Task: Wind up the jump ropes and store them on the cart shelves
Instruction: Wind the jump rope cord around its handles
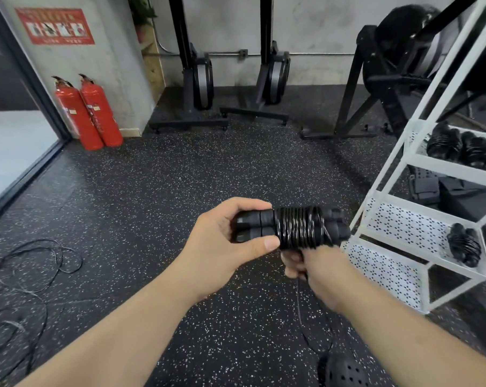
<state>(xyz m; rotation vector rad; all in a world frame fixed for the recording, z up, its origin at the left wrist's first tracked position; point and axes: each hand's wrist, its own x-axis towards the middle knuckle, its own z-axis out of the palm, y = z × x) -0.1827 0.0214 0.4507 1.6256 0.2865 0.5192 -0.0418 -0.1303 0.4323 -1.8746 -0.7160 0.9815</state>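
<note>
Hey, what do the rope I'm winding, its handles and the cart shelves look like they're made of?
The cord: glossy black with bright glints along each wrap, likely plastic-coated cable. The handles: matte black, probably plastic or foam; the look leaves it open. The cart shelves: white-painted sheet metal, judging by the punched hole pattern.

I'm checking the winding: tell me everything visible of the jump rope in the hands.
The black jump rope lies level: two matte handles side by side, glossy thin cord coiled round their middle. The left hand grips the handles' left ends; the right hand pinches the loose cord below, which trails toward the floor.
</note>
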